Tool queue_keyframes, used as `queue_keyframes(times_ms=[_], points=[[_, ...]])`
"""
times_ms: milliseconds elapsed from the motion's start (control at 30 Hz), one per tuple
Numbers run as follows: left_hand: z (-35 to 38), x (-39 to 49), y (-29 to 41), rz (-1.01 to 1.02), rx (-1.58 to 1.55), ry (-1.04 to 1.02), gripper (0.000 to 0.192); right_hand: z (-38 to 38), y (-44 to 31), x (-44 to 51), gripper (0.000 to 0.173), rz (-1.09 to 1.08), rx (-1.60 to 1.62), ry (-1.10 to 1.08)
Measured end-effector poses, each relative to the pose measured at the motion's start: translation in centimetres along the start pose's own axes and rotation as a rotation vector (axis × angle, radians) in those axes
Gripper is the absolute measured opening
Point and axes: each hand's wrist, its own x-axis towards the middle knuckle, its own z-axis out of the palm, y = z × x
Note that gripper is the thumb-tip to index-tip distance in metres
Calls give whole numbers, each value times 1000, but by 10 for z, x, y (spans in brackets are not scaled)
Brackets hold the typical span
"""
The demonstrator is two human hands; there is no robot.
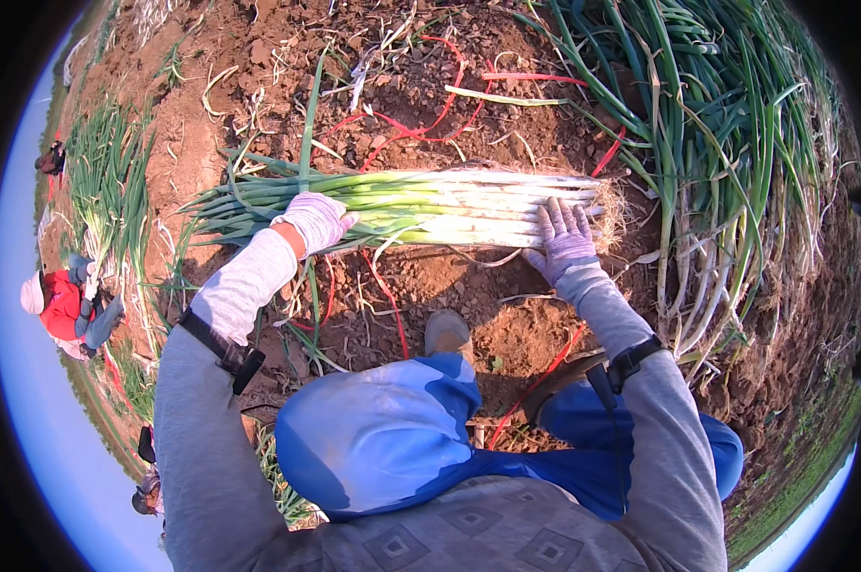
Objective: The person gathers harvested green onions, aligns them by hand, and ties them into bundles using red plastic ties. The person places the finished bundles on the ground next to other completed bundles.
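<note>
A bundle of long green onions [473, 207] lies crosswise before me on the soil, its white stalks and roots to the right and green leaves to the left. My left hand [314, 223], in a pale knitted glove, curls over the leafy part and grips the leaves. One long green leaf [313, 114] stretches away from beside that hand. Pressed on the white stalks near the roots is my gloved right hand [566, 239], palm down with fingers spread. Red plastic ties [430, 132] lie on the ground, some strands passing close to the bundle.
A large heap of green onions [723, 143] lies at the right. More onions [108, 179] lie at the left, near a seated person in red [62, 304]. Other people are farther off. My shoe [447, 332] rests on the clumpy soil [523, 336] below the bundle.
</note>
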Motion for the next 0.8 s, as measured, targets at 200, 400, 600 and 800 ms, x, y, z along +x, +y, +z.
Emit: queue_keyframes(times_ms=[200,400,600,800], points=[[144,-14,-60,-317,-389,459,41,-1,-3,-1,96,18,-36,-21],[248,54,-58,-379,-462,565,54,-9,1,-2,100,-21,6,-2],[192,7,-91,-323,-686,495,46,-29,-21,-25,94,106,41,-46],[76,-83,-41,-265,-1011,723,36,-42,-3,-95,34,207,339,117]])
